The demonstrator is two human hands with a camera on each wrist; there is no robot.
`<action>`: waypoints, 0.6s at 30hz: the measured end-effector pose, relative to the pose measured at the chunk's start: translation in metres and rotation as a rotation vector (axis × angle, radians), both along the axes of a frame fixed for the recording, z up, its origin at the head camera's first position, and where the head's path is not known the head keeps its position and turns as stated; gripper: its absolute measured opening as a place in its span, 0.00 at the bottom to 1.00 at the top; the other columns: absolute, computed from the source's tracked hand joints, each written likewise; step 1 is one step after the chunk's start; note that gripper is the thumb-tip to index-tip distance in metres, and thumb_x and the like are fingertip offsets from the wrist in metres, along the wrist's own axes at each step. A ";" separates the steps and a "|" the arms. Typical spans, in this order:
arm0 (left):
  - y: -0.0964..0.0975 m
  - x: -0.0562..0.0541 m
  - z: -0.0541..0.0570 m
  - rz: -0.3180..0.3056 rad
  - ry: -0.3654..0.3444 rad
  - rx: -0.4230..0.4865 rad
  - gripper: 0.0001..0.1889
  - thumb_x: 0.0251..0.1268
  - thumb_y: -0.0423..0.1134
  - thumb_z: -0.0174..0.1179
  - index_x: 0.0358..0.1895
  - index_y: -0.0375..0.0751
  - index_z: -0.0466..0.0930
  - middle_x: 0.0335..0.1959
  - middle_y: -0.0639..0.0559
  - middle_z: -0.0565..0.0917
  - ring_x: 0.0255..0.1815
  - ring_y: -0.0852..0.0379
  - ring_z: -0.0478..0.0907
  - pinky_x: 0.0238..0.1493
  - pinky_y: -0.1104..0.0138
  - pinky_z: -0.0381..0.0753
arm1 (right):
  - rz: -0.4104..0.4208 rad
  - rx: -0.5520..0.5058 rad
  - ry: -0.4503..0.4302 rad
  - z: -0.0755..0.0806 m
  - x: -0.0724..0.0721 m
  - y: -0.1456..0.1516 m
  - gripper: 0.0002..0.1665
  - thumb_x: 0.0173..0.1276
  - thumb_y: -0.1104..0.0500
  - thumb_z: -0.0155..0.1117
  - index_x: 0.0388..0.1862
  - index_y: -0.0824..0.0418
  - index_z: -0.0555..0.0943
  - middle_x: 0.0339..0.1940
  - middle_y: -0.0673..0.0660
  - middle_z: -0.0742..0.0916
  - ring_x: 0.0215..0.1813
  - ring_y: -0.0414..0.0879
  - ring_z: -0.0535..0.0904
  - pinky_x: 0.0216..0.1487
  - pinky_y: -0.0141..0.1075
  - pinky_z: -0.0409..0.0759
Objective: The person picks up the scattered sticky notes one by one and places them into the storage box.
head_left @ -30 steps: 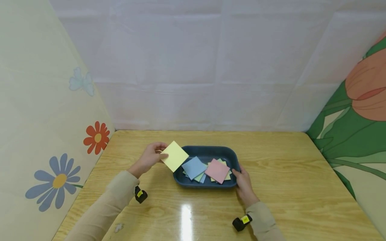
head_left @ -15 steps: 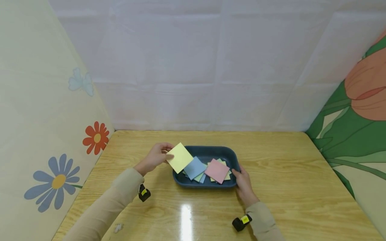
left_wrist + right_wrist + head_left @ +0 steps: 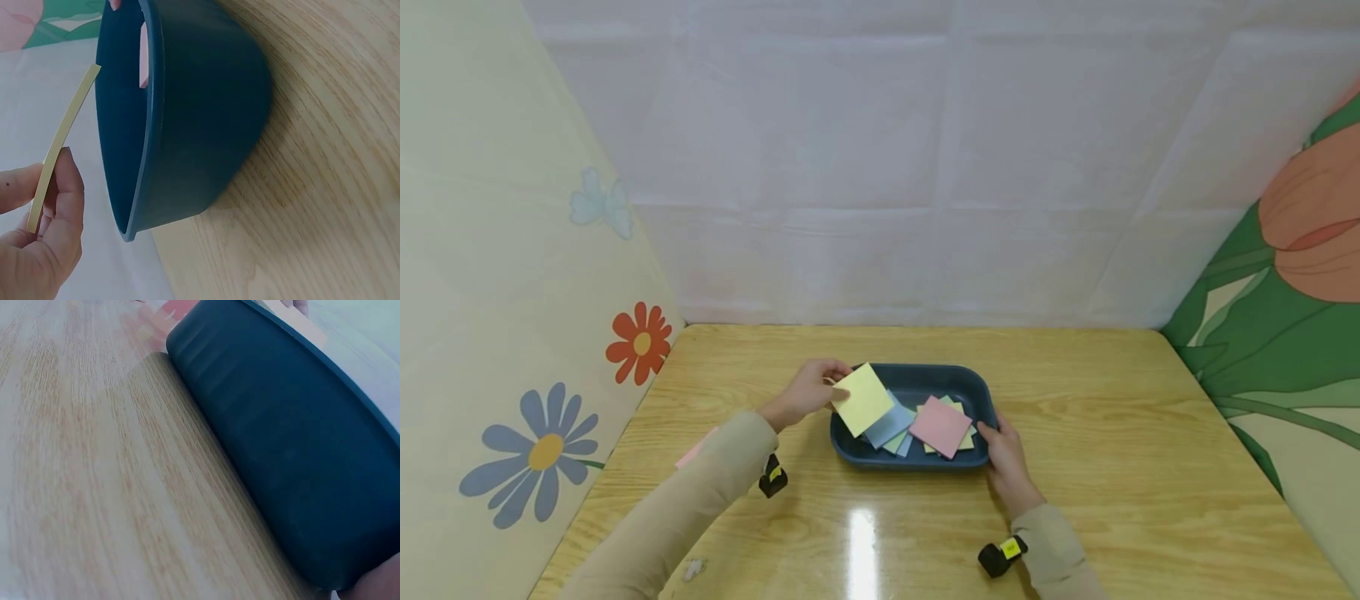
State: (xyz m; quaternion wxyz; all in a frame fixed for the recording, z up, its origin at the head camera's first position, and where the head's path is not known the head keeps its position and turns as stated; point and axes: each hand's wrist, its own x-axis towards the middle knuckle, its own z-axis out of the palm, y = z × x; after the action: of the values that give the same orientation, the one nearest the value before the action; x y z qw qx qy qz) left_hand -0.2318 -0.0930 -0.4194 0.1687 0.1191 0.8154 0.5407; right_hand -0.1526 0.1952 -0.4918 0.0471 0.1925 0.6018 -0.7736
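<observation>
My left hand [image 3: 805,393] pinches a yellow sticky note pad [image 3: 864,401] between thumb and fingers, tilted above the left end of a dark blue tray [image 3: 880,463]. In the left wrist view the pad [image 3: 70,119] appears edge-on, a thick stack beside the tray's rim. Inside the tray, a blue pad [image 3: 891,423] lies on green and blue ones, partly covered by the yellow pad in the head view. To its right, a pink pad [image 3: 940,427] tops a fanned pile of yellow and green ones. My right hand [image 3: 1009,467] grips the tray's right end, thumb over the rim.
The tray stands on a wood-grain table [image 3: 1112,433]. A pink piece [image 3: 695,450] shows on the left side, mostly hidden behind the left sleeve. A small pale patch [image 3: 695,569] marks the front left. A white sheet [image 3: 880,167] hangs at the back.
My left hand has carried the yellow sticky note pad rightward and slightly down, over the blue pad. A pink piece now shows beside the left sleeve. The right hand and tray stay put.
</observation>
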 end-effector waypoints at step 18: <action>0.023 -0.013 -0.021 -0.068 -0.002 -0.040 0.12 0.52 0.20 0.56 0.43 0.25 0.75 0.31 0.42 0.77 0.27 0.54 0.77 0.25 0.64 0.81 | 0.000 0.009 -0.009 0.000 -0.001 0.000 0.33 0.72 0.63 0.40 0.72 0.66 0.43 0.72 0.64 0.52 0.70 0.56 0.50 0.67 0.47 0.53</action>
State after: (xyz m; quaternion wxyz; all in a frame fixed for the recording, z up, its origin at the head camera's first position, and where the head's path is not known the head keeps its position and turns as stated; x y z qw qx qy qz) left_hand -0.2451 -0.0704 -0.4400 0.1904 0.1427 0.8214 0.5184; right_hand -0.1540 0.1952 -0.4915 0.0488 0.1962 0.6049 -0.7702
